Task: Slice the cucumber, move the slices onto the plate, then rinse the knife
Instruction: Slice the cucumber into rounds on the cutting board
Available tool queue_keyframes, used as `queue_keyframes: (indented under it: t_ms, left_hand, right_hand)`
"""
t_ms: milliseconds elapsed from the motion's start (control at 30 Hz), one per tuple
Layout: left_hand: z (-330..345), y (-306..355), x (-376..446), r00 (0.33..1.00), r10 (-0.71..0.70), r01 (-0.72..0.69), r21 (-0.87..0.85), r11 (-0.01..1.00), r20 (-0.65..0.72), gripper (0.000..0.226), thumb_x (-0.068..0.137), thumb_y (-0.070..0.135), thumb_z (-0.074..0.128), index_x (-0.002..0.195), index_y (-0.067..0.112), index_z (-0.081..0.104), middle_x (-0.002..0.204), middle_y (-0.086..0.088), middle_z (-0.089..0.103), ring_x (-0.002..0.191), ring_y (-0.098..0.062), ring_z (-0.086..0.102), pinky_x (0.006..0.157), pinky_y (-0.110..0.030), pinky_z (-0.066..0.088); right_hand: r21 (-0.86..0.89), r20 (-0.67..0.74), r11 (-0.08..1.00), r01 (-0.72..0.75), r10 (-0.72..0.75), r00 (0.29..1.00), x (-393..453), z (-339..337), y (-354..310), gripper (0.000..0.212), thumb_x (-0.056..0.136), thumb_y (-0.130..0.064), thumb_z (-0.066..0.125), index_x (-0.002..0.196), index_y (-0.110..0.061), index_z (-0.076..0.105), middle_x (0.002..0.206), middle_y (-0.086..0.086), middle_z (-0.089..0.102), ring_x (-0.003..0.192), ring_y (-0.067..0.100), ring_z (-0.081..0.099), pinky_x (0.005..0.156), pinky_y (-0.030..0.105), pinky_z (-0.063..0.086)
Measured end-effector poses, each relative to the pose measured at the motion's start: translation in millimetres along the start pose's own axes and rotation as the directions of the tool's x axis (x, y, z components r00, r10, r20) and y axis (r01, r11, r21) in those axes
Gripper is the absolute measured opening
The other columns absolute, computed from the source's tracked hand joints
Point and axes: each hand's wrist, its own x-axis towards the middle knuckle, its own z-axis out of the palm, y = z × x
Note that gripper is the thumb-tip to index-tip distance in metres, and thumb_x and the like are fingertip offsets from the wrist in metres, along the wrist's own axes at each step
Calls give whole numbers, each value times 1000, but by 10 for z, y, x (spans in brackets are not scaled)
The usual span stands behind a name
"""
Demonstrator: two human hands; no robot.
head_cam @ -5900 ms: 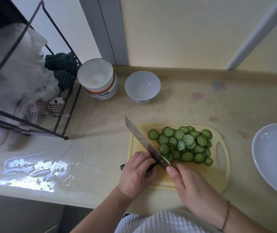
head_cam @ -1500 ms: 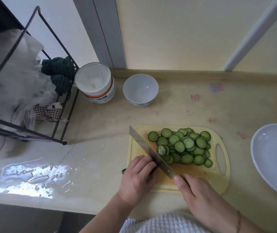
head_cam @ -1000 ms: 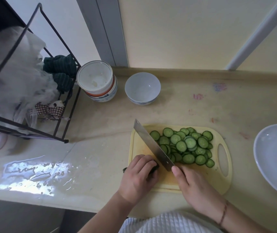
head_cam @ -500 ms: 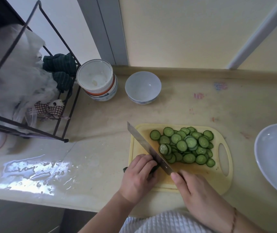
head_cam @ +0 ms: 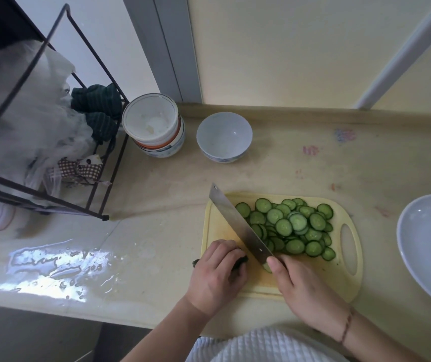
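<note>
A yellow cutting board lies on the counter with a heap of green cucumber slices on its far half. My left hand grips the dark handle of a cleaver-type knife. Its blade runs diagonally up-left and rests against the left side of the heap. My right hand pinches a small pale cucumber end against the blade's heel; most of that piece is hidden. A white plate with nothing on it sits right of the board, cut off by the frame edge.
A white bowl and a stack of bowls with a lid stand at the back. A black wire rack holding bags and cloths fills the left. A puddle of water lies left of the board, near the counter's front edge.
The knife's tip has swung slightly right, closer to the slices. The cucumber stub under my right fingers has shrunk over the last seconds, and the heap has grown denser.
</note>
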Motion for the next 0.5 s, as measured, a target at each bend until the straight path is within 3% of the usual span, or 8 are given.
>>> queue_keyframes:
  t_ms: [167,267,500]
  left_hand:
    - [21,-5,3,1000,-7,7,-20,1000,-31,24,81,3,76,100,10,61,101,-3,61,90,-24,63,87,-28,53]
    - [25,-11,-3,999,-15,14,-27,1000,-33,23,80,2,77,98,8,63,99,-5,64,89,-25,64,86,-29,54]
    - [33,-10,-4,1000,-10,9,-39,999,-29,20,82,2,77,97,7,64,99,-6,65,91,-24,63,88,-29,54]
  right_hand:
    - [0,14,996,92,-92,996,-133,-75,-120,48,88,-62,21,74,-23,48,57,-2,48,50,9,45,51,30,38]
    - [-18,-2,992,124,-124,992,-192,-91,-152,49,87,-64,20,71,-25,44,57,1,49,57,19,51,53,32,38]
    - [-27,15,995,99,-99,995,-201,-72,-139,51,87,-64,17,71,-23,43,59,2,50,59,15,50,57,30,38]
